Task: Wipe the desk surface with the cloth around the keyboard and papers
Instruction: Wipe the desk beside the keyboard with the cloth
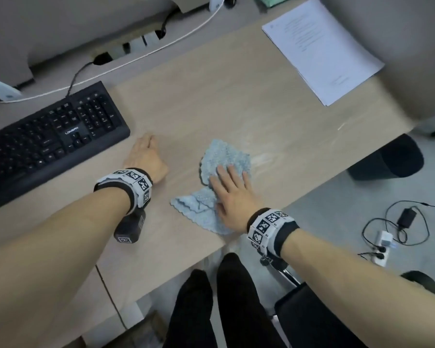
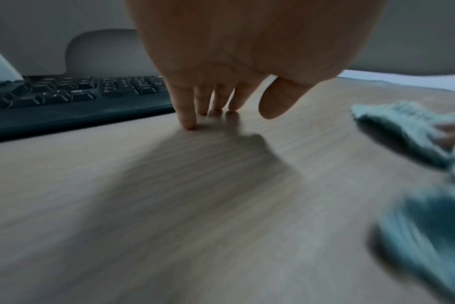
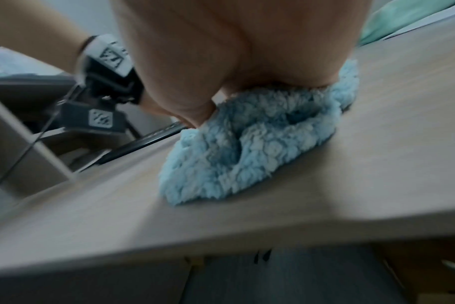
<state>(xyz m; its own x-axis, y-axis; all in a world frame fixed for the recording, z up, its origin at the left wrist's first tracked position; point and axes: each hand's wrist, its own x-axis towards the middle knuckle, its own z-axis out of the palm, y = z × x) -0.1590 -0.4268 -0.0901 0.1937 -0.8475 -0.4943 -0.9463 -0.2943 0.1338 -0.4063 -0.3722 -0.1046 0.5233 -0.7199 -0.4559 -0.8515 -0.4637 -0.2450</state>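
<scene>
Fluffy cloth [image 1: 224, 156], matt wood-grain desk [image 1: 211, 96]

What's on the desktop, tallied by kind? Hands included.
Keyboard: 1
Stack of papers: 1
Cloth: 1
Hands: 2, the left hand resting fingertips on the desk and the right hand pressing flat on the cloth
Total: 5

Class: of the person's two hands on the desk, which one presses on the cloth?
The right hand, flat on the fluffy light-blue cloth. The left hand only touches bare wooden desk beside the black keyboard.
</scene>
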